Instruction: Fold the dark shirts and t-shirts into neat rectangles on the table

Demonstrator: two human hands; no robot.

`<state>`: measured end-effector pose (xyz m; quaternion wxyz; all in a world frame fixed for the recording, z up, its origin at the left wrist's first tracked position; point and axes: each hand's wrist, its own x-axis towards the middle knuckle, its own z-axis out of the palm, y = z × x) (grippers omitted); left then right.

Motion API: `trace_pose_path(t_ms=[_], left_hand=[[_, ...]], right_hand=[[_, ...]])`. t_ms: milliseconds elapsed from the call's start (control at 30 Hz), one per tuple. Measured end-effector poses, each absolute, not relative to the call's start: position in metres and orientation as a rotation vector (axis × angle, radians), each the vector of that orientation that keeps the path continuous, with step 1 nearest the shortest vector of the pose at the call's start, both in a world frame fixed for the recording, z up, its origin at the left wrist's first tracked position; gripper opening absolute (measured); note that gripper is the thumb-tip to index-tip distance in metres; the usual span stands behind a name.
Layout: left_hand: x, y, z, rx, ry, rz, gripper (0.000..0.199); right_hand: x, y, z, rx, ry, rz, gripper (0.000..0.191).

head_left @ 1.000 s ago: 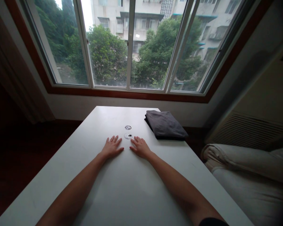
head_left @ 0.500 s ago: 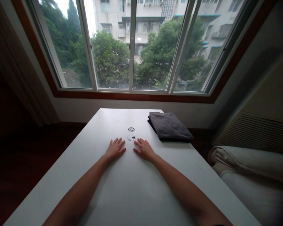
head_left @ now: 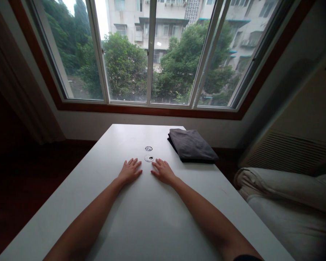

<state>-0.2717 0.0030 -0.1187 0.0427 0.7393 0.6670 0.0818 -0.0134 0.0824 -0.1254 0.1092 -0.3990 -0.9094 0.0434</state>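
My left hand lies flat on the white table, fingers spread and nothing in it. Beside it, a short gap to the right, my right hand rests the same way, palm down with fingers apart. Just past the fingertips, a round cable-hole cover is set in the tabletop, with a second round hole behind it. A folded stack of dark grey and black cloth lies to the right of my right hand, not touched by it.
Beyond the table's far edge is a wall with a wide window in a brown frame. A pale sofa stands along the right side. At the left hangs a curtain above a dark floor.
The view has shifted slightly, so everything appears a little further left. Both hands stay in place on the table, and the folded cloth has not moved.
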Motion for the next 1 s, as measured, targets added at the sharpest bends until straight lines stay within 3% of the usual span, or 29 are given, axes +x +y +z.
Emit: trace_pose_path(t_ms=[1000], left_hand=[[-0.2726,0.0033,-0.1186,2.248,2.042,0.248,0.065]], right_hand=[[-0.0133,0.0798,-0.1209,-1.181,-2.670,0.147,0.063]])
